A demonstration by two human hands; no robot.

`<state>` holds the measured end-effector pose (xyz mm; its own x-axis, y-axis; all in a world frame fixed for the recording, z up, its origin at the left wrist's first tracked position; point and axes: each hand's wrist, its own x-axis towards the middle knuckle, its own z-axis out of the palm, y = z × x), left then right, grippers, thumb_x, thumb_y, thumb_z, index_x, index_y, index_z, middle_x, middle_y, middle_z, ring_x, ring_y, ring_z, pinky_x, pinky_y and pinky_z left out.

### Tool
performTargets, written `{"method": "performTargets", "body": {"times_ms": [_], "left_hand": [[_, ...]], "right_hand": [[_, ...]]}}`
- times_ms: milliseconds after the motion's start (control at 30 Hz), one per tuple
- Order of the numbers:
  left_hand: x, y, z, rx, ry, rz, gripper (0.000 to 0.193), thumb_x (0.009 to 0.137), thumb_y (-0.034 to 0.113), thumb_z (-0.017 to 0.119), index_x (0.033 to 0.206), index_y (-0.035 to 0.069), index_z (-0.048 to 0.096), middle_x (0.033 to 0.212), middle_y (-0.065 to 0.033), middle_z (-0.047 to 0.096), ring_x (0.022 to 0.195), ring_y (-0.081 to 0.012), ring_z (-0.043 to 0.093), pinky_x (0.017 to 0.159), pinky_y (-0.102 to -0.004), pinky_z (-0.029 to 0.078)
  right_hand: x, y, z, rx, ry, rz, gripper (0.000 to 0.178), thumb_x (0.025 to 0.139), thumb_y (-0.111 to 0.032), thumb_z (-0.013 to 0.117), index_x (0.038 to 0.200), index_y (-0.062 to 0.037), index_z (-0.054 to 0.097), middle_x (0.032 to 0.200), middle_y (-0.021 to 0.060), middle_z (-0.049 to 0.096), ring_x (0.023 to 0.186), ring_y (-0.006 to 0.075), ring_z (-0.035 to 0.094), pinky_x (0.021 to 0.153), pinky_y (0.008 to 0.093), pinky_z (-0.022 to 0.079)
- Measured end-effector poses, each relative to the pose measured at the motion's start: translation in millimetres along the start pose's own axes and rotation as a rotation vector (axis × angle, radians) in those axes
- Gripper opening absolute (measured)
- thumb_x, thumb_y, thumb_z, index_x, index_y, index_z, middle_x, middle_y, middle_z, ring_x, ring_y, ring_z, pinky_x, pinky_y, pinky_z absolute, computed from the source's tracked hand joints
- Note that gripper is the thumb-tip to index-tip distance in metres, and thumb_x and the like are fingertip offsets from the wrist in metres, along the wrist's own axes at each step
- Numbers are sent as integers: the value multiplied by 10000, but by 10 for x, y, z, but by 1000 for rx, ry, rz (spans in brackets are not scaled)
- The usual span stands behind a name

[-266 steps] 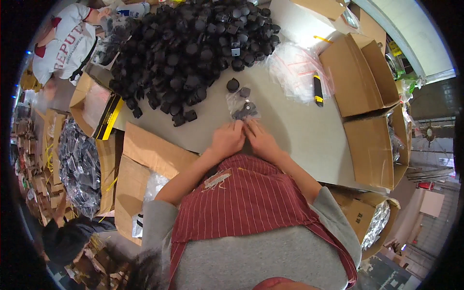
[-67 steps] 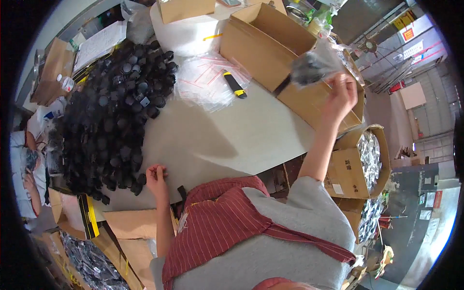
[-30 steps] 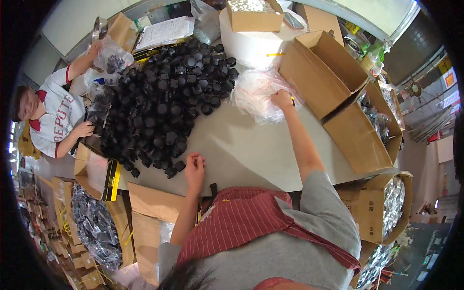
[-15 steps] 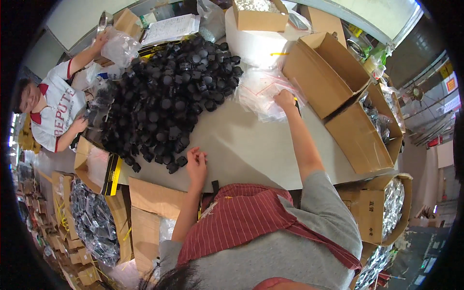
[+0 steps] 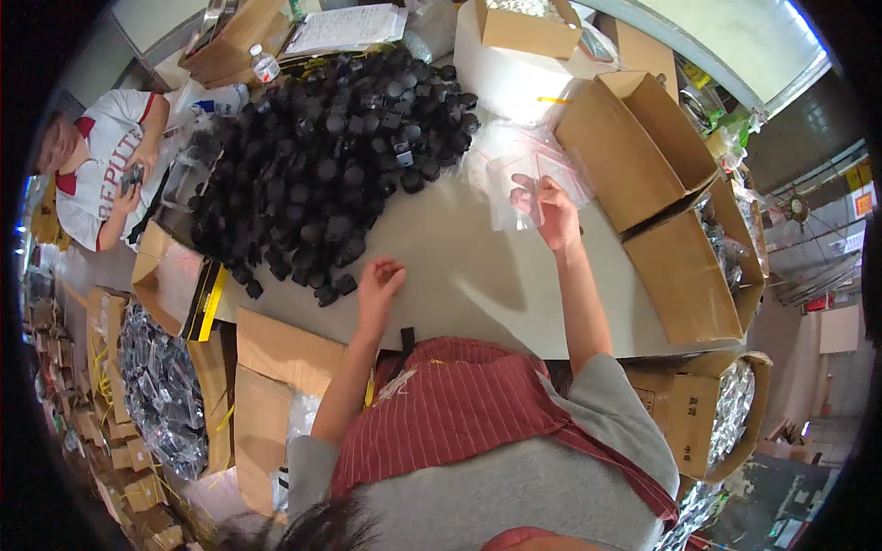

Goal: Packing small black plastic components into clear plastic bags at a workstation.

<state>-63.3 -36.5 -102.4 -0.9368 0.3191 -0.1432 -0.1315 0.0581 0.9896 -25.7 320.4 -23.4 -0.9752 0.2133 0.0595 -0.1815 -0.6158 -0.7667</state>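
Note:
My right hand (image 5: 557, 213) pinches a clear zip bag (image 5: 511, 195) with a reddish seal strip, held up over the table. Some fingers show through its film. Behind it lies a loose pile of similar clear bags (image 5: 574, 174). My left hand (image 5: 376, 292) hovers over the table with loosely bent fingers and nothing visible in them. Nearest to that hand is the lower edge of a large heap of small black plastic parts (image 5: 312, 174), rounded and blocky in shape.
Two open cardboard boxes (image 5: 602, 165) line the table's right side. A white tub (image 5: 510, 83) carries a box of small pale pieces (image 5: 528, 35). Papers (image 5: 344, 28) lie at the back. Across the heap at left, a co-worker (image 5: 106, 174) handles a dark part. Boxes of wrapped parts (image 5: 161, 390) flank me.
My right hand has lifted a clear bag from the pile and drawn it toward me. My left hand has shifted slightly. The co-worker's raised arm has come down, both hands now together.

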Motion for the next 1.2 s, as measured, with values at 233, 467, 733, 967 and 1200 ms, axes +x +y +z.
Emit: {"method": "performTargets", "body": {"times_ms": [233, 467, 733, 967, 1200], "left_hand": [[58, 633, 408, -224, -214, -120, 736, 841, 120, 711, 1473, 78, 335, 1403, -121, 510, 1331, -239, 459, 1032, -348, 428], [-71, 863, 244, -468, -292, -100, 645, 830, 46, 670, 1425, 68, 423, 1193, -107, 663, 929, -137, 646, 749, -249, 501], [-268, 671, 113, -249, -97, 3, 420, 831, -11, 598, 1248, 31, 579, 945, -77, 714, 700, -67, 547, 622, -209, 402], [-208, 491, -115, -198, 11, -77, 354, 824, -8, 583, 1178, 9, 594, 957, -68, 719, 796, -114, 639, 679, -248, 478], [-315, 945, -23, 1003, 491, 778, 315, 826, 89, 678, 1132, 56, 608, 807, -100, 663, 726, -300, 645, 701, -374, 523]], "right_hand": [[-371, 493, 451, 44, -63, 230, 177, 760, -151, 615, 878, -43, 538, 992, 154, 633, 769, 217, 612, 763, 363, 528], [-437, 614, 797, -182, -31, 252, 245, 780, -36, 618, 1023, -21, 590, 837, 20, 608, 757, 114, 567, 747, 253, 456], [-472, 787, 589, -584, -209, 320, 206, 899, -44, 597, 1097, -12, 643, 905, 20, 655, 877, 105, 604, 828, 257, 465], [-547, 746, 791, -586, -236, 437, 122, 926, -123, 650, 974, -11, 650, 841, 21, 653, 733, 110, 619, 691, 270, 525], [-601, 691, 948, -605, -292, 532, 140, 914, -149, 678, 877, -29, 618, 774, 14, 624, 689, 92, 593, 584, 235, 485]]}}
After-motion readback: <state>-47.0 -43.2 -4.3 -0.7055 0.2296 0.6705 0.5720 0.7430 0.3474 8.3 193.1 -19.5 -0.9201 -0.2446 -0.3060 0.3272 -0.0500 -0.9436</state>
